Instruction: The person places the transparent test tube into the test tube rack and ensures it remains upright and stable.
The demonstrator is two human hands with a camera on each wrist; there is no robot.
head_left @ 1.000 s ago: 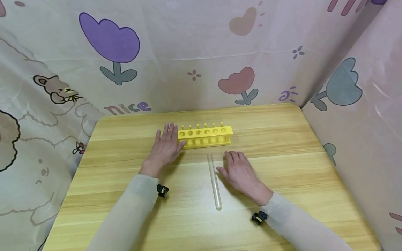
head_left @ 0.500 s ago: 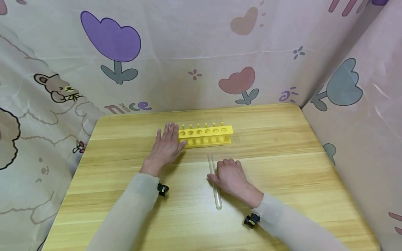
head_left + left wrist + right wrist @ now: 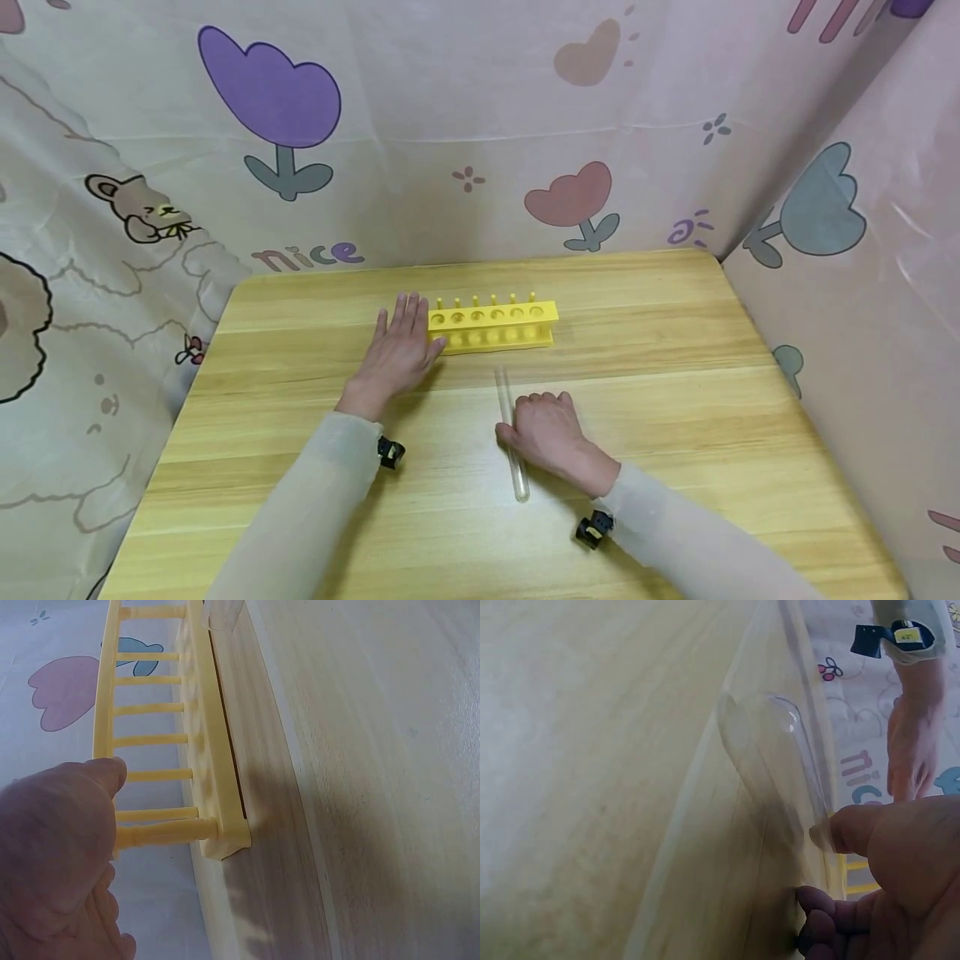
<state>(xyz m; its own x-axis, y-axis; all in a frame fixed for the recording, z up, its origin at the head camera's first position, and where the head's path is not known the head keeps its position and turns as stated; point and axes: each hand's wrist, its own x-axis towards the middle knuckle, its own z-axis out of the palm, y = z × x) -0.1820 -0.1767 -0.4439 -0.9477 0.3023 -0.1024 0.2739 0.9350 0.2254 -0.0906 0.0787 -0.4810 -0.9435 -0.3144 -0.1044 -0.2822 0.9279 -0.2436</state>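
Note:
A yellow test tube rack [image 3: 491, 326] with a row of holes and upright pegs stands toward the back of the table. At its left end lies my left hand [image 3: 393, 358], fingers straight; in the left wrist view the thumb [image 3: 112, 774] presses on the rack's edge. A clear glass test tube [image 3: 521, 483] lies lengthwise on the table in front of the rack, rounded end toward me. My right hand [image 3: 551, 429] pinches the tube about midway, its thumb on one side and curled fingers on the other. In the right wrist view the tube's rounded end [image 3: 791, 724] shows beyond the thumb.
The light wooden table [image 3: 315, 325] is bounded at the back and sides by a printed cloth [image 3: 427, 100] with flowers and hearts. Small black cameras are strapped to both wrists over pale sleeves.
My right hand has moved left and toward me onto the test tube, its fingers curling from extended to gripping it. My left hand has stayed at the rack's end.

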